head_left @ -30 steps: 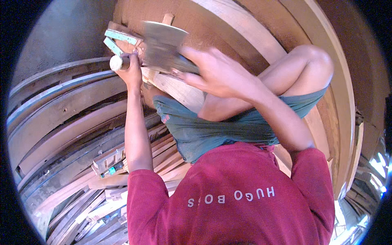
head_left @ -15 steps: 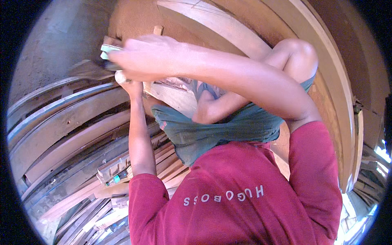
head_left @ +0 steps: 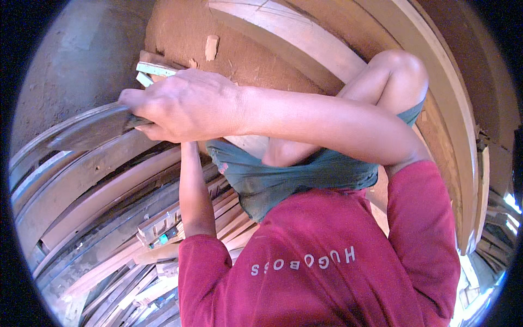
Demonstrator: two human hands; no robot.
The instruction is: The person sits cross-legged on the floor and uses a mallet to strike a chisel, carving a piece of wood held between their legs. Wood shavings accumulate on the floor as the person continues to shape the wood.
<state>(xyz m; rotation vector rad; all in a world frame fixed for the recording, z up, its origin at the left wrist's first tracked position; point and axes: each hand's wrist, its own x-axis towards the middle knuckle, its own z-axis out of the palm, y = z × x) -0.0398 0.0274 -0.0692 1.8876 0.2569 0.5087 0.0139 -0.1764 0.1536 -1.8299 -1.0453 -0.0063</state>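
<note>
One broad, flat metal blade (head_left: 90, 131) sticks out leftward from our right hand (head_left: 182, 106), whose fingers are curled tight around its near end. It lies over the curved boards (head_left: 71, 188) in view, though we cannot tell whether it touches them. Our left forearm (head_left: 193, 185) runs up beneath that wrist and the left hand is hidden, so we cannot tell what it grips. Just past the right knuckles sits a pale-green painted strip of wood (head_left: 155, 69), with a loose wood block (head_left: 212, 48) farther off on the brown floor (head_left: 180, 30). With the arms crossed like this, we judge that a slip of the blade could cut the hidden hand; a loose grip or a snag on a board edge would cause it.
</note>
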